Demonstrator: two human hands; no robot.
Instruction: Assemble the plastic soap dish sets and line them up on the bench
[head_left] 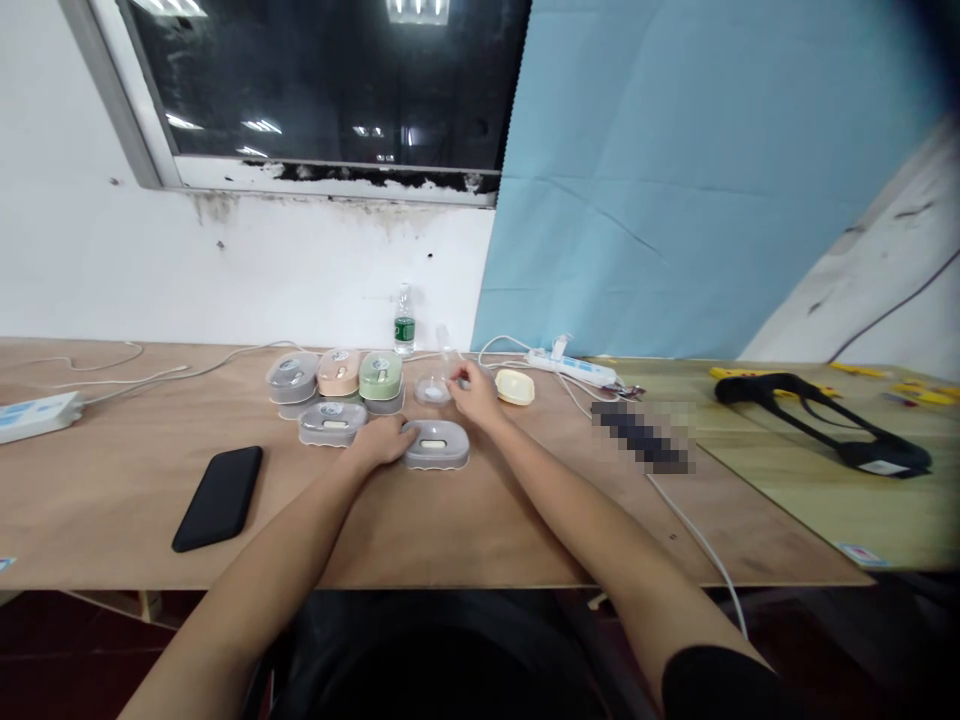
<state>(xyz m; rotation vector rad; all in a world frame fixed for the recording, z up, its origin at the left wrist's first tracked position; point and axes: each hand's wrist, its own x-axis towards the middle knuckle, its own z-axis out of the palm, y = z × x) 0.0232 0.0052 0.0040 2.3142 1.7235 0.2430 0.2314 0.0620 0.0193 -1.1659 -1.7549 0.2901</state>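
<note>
My left hand (382, 440) rests low on the table, its fingers curled against the left end of a grey lidded soap box (437, 446). Another grey soap box (333, 424) is just left of that hand. My right hand (475, 392) has its thumb and fingers pinched at the right edge of a clear plastic dish (433, 391); a faint clear piece rises behind it. Right of this hand lies an open yellow soap dish (515, 387). Stacked behind my left hand are soap boxes with a grey top (293, 377), a pink top (339, 373) and a green top (381, 376).
A water bottle (404, 322) stands against the wall. A black phone (218, 498) lies at front left. Power strips (574, 366) and white cables run along the back and left. A blurred dark object (643, 437) and a black strapped frame (825, 425) are at right.
</note>
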